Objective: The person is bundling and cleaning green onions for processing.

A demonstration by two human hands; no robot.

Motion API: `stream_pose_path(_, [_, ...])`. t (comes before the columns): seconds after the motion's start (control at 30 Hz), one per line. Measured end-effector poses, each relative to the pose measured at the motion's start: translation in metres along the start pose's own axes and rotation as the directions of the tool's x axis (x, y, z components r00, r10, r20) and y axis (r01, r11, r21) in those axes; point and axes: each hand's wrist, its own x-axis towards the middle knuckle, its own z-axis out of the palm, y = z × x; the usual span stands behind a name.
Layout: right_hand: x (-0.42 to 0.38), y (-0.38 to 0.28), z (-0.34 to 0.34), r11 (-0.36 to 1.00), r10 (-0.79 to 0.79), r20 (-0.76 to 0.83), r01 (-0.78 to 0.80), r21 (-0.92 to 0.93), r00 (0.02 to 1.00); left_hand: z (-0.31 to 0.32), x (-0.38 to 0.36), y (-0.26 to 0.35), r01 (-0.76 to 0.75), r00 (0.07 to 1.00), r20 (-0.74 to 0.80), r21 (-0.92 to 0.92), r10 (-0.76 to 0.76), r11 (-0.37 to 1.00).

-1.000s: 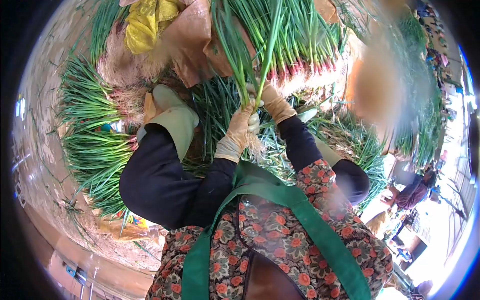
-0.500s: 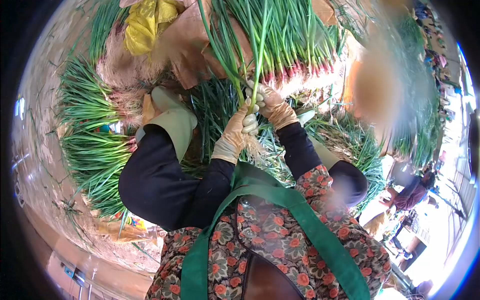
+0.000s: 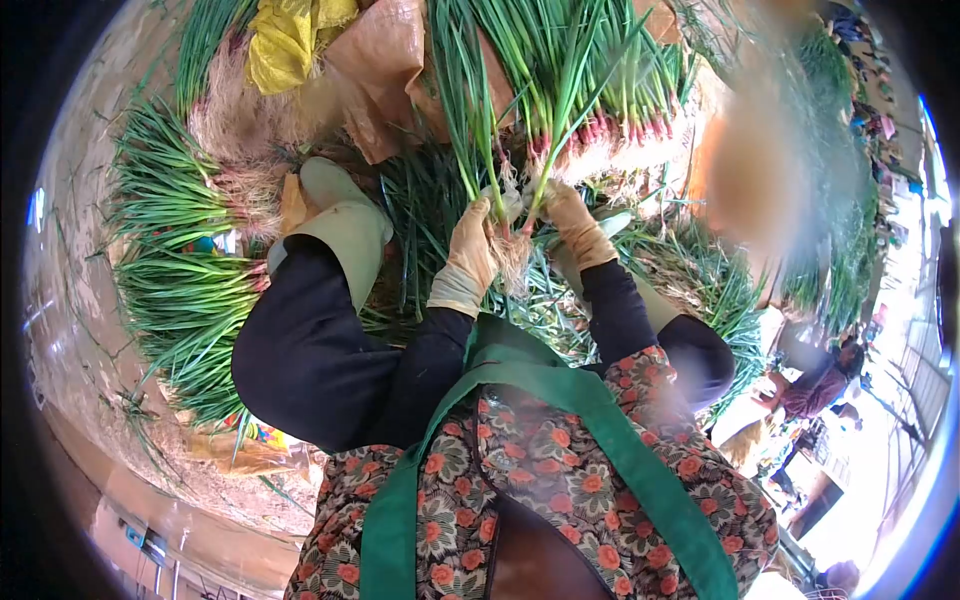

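Observation:
My left hand (image 3: 472,254), in a pale glove, is closed around green onion stalks (image 3: 487,160) near their roots. Beside it, my right hand (image 3: 572,222), gloved too, grips another green onion (image 3: 543,178) low on its stem. Stringy roots (image 3: 513,262) hang between the two hands. Above them a row of green onions with reddish-purple bases (image 3: 625,130) lies with its leaves pointing away from me.
Bundles of green onions (image 3: 195,310) lie at the left. A yellow bag (image 3: 290,45) and brown sacking (image 3: 385,60) are at the top. Loose leaves (image 3: 420,220) lie between my boots (image 3: 350,235). A person (image 3: 815,385) is at the far right.
My hands have moved apart, the right one outward and slightly down. The onion stalks between them now spread into two separate groups.

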Motion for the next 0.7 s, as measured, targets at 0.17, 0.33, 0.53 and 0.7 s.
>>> stream_pose_path(0.17, [0.012,-0.034,0.009,0.858,0.113,0.019,-0.108,0.502,0.993,0.012,-0.003,0.009,0.008,1.0,0.026,0.264,-0.015,0.965])
stream_pose_path(0.33, [0.039,-0.006,0.025,0.994,-0.008,0.016,0.01,-0.109,1.0,0.02,-0.008,0.006,-0.131,0.989,-0.023,0.347,0.148,0.928])
stream_pose_path(0.53, [0.002,-0.118,0.053,0.934,-0.336,-0.583,0.341,-0.106,0.74,-0.004,0.006,0.001,-0.22,0.97,-0.063,0.193,0.236,0.956])
stream_pose_path(0.7, [0.02,-0.252,0.096,0.74,-0.672,-0.149,0.666,-0.094,0.726,0.006,-0.013,0.008,-0.288,0.957,-0.039,-0.042,0.286,0.957])
